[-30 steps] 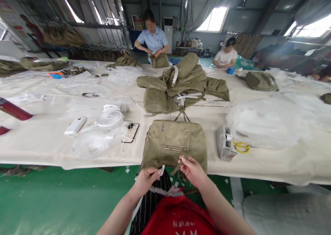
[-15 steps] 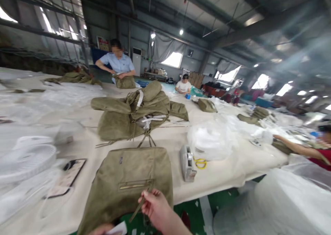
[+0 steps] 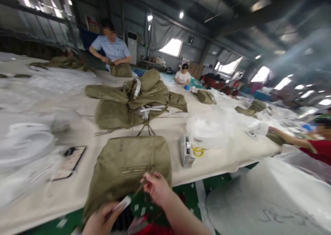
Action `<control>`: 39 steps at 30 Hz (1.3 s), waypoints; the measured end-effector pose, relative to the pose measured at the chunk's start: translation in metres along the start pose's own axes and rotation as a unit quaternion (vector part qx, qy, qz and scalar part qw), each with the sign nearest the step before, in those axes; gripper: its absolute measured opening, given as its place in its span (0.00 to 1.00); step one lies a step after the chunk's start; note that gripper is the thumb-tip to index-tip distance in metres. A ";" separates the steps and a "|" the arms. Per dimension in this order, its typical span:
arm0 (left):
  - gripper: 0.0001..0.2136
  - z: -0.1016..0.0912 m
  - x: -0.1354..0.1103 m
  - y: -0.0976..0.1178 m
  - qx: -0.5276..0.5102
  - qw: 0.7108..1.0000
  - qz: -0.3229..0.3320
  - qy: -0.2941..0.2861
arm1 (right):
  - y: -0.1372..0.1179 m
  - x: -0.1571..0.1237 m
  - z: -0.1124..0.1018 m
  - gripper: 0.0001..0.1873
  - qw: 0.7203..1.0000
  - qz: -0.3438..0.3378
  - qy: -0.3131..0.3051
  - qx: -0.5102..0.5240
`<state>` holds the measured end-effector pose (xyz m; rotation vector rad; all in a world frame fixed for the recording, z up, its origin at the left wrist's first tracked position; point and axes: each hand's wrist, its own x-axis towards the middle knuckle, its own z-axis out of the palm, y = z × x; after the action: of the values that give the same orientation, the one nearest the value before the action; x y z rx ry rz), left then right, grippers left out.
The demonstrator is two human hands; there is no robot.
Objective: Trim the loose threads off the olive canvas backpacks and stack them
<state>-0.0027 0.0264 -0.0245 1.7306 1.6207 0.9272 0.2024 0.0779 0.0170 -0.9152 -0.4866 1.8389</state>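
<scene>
An olive-green bag [image 3: 134, 152] lies over the table's near edge, its zipped pocket [image 3: 136, 169] facing up and its lower part hanging down. My right hand [image 3: 156, 186] is closed in a pinch on a thin olive strap [image 3: 140, 188] by the end of that pocket. Low at the bag's front, my left hand [image 3: 102, 219] is closed around a small flat white object [image 3: 124, 203]; its kind does not show. The white object's tip is close to the strap's lower end; whether they touch I cannot tell.
Behind the bag lies a pile of olive bags [image 3: 134, 100]. A tape dispenser [image 3: 186, 150] and yellow-handled scissors [image 3: 198, 151] are to the right, a phone [image 3: 69, 162] and white fan [image 3: 31, 145] to the left. A large white sack [image 3: 261, 197] stands at right. Several co-workers are around.
The view has tilted down, so the table things sit higher. My left hand has come further into view with the white object, nearer the strap. My right hand still pinches the strap.
</scene>
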 end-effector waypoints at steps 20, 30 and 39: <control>0.16 -0.017 -0.016 0.039 -0.126 0.985 -0.062 -0.104 | 0.008 -0.003 -0.002 0.17 0.995 0.024 0.026 -0.098; 0.17 -0.021 -0.014 0.037 -0.146 0.979 -0.080 -0.116 | 0.011 -0.001 -0.007 0.18 0.992 0.023 0.030 -0.117; 0.20 -0.019 -0.002 0.050 -0.060 0.977 -0.105 -0.178 | 0.018 0.000 -0.010 0.19 0.978 0.013 0.035 -0.203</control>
<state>0.0115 0.0196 0.0269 1.5079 1.4435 0.5626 0.1994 0.0692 -0.0013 -1.2592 -0.8295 1.7536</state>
